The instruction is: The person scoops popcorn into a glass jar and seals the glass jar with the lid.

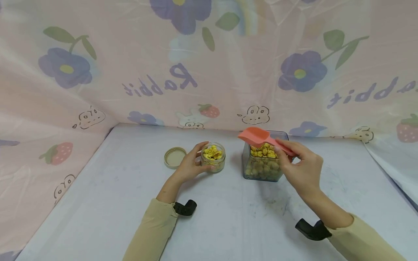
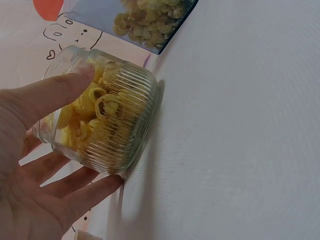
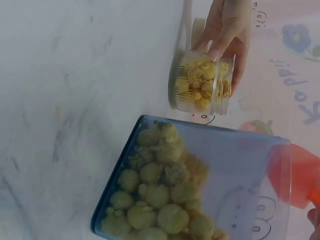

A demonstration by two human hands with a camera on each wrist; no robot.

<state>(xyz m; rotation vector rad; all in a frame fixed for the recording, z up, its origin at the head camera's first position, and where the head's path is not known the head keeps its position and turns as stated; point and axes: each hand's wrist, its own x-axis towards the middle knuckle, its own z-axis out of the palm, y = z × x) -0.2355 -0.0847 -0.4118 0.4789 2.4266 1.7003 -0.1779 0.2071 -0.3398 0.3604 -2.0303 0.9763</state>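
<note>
My left hand (image 1: 188,166) holds a small ribbed glass jar (image 2: 127,120) by its side, thumb on one side and fingers on the other. Yellow popcorn (image 1: 213,152) fills the jar, which stands on the table. In the head view my right hand (image 1: 302,165) grips the handle of a coral-pink scoop (image 1: 256,135). The scoop is above a clear square container (image 1: 247,173), and no popcorn shows in its bowl. Popcorn (image 3: 160,195) lies in the lower part of that container, as the right wrist view shows through its wall.
A round lid (image 1: 175,157) lies on the white table (image 1: 215,217), just left of the jar. Behind the table hangs a pink printed cloth (image 1: 225,72) with flowers and rabbits. The square container stands a short way right of the jar.
</note>
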